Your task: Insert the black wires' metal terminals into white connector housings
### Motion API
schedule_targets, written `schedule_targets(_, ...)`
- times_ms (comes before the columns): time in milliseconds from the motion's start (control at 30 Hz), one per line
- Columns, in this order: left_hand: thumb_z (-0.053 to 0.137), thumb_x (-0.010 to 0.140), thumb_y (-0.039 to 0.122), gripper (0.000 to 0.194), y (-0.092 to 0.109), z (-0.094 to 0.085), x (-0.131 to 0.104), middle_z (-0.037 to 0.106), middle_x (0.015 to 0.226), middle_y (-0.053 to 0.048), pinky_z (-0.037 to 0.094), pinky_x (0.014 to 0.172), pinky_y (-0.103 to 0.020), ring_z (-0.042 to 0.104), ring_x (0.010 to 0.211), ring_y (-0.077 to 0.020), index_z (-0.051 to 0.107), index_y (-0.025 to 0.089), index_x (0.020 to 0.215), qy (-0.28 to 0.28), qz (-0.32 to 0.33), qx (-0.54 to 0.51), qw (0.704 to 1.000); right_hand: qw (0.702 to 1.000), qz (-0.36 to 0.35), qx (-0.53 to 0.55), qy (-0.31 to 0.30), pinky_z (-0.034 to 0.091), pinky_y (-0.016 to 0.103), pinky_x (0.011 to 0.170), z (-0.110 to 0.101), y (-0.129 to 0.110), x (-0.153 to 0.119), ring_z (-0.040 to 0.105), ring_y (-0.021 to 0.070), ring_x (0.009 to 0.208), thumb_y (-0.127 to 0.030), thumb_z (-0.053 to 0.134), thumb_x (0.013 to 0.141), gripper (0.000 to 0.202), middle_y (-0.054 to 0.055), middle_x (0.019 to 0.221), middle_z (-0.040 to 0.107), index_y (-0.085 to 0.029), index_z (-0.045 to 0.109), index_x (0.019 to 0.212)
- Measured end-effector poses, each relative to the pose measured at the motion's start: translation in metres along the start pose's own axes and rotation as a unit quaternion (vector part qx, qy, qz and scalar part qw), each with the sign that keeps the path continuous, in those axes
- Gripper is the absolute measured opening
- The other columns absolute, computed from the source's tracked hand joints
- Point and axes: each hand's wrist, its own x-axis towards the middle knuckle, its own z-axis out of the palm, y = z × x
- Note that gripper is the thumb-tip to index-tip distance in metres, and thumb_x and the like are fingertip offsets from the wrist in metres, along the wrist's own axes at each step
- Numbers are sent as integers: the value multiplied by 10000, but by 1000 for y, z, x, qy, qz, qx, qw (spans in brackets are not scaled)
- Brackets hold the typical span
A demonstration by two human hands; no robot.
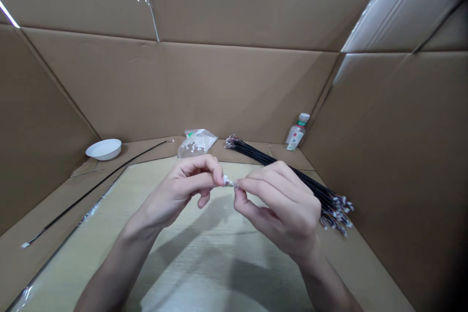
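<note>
Over the middle of the table, my left hand (195, 180) pinches a small white connector (225, 180) between thumb and forefinger. Thin wire ends (231, 184) run from the connector to my right hand (280, 200), whose thumb and forefinger are closed on them. The rest of those wires is hidden by the right hand. Behind and to the right lies a thick bundle of black cables (256, 152) with white connectors at its near end and bare wire ends at its far end.
A single black cable (98, 183) lies along the left side. At the back stand a white bowl (105, 149), a clear bag of small white pieces (197, 143) and a bottle (297, 132). Cardboard walls (248, 92) enclose the table (204, 258).
</note>
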Motion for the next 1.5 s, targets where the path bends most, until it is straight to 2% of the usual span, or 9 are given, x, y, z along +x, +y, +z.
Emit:
schedule_targets(167,684,894,127,132,1,-4,0,560,765,35,398,502,-131,494,515,-4,738,188,790,-12,-15,-11,1000,1000,-20,-17,-5,516,290,663,-1,-1,-5,580,151,697,-1,726,854,153,24,765,741,-149,685,846)
schedule_targets(500,652,928,114,176,1,-10,-3,602,806,23,424,563,-145,518,576,-18,757,197,814,-55,3,44,997,998,-26,-24,-56,522,317,663,-5,-1,-9,575,165,731,-43,714,895,101,22,799,740,-141,692,881)
schedule_targets(633,663,930,116,173,3,-9,-4,605,805,16,421,545,-146,512,577,-26,757,196,808,-53,2,42,998,997,-36,-26,-66,520,325,639,-6,-1,-10,564,168,727,-68,702,915,72,31,805,737,-139,695,909)
schedule_targets(833,697,926,139,128,2,-6,-4,604,802,25,431,525,-117,496,565,-13,738,186,814,-28,5,45,999,996,-57,-58,-43,525,354,649,-5,-3,-13,584,188,743,-34,711,898,86,69,826,742,-104,694,945)
schedule_targets(933,735,901,133,92,2,-3,-3,577,767,46,425,497,-102,460,550,-13,676,185,853,-14,0,22,1000,995,-64,-61,-42,520,354,636,-6,-4,-12,586,191,742,-25,711,894,88,70,814,736,-99,691,936)
schedule_targets(1167,772,861,126,398,7,5,-3,513,715,70,437,467,-105,437,563,-30,388,187,774,22,-12,29,999,994,-74,-51,-57,516,350,625,-6,-2,-10,573,182,722,-44,690,922,63,64,805,725,-108,693,922)
schedule_targets(1300,789,840,136,415,11,6,-5,512,695,75,419,447,-99,425,557,-30,381,190,782,31,-10,44,998,995,-77,-34,-50,523,344,624,-5,2,-10,587,178,729,-74,659,949,73,50,817,725,-136,698,956)
schedule_targets(1500,815,826,173,452,9,5,-3,513,664,86,393,431,-103,400,525,-28,364,204,808,12,-28,15,999,993,-108,-6,-43,520,343,606,-5,5,-10,616,191,750,-35,683,910,133,48,817,731,-138,706,990)
